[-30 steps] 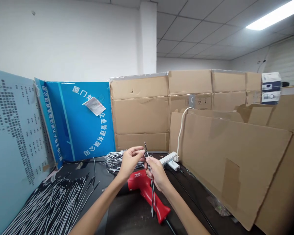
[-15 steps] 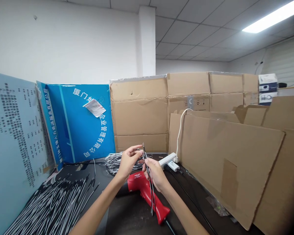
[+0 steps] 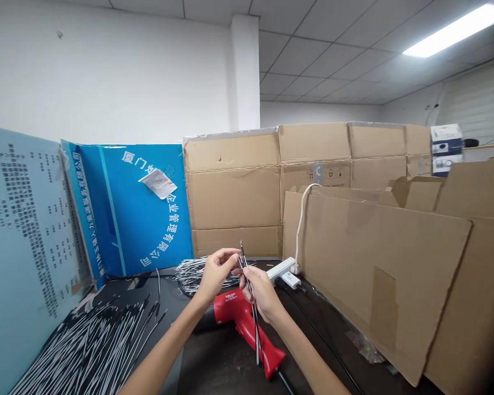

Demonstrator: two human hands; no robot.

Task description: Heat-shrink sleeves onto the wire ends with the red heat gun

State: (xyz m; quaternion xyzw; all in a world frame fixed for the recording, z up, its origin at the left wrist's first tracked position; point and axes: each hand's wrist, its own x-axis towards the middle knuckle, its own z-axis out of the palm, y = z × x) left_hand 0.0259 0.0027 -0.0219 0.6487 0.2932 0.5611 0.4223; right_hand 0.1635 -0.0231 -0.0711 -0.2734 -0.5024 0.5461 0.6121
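Observation:
Several thin black and white wires (image 3: 256,334) hang down from my right hand (image 3: 262,291), which is closed around them just below their upper ends. My left hand (image 3: 217,271) is beside those upper ends with thumb and forefinger pinched together; what lies between its fingertips is too small to make out. Under the hands, a red heat gun (image 3: 253,329) rests on the dark table, its black nozzle end pointing left, partly behind my left forearm. The wires pass in front of its handle.
A large pile of black and white wires (image 3: 94,345) spreads at the left. Another bundle (image 3: 191,273) lies behind my left hand. A white power strip (image 3: 282,269) with plugs and cables stands at the right. Cardboard panels (image 3: 234,200) and a blue board (image 3: 148,219) wall the table.
Both hands stay almost in place at the upper ends of the wires, and the wires' lower ends swing slightly right. The whole view shifts very slightly.

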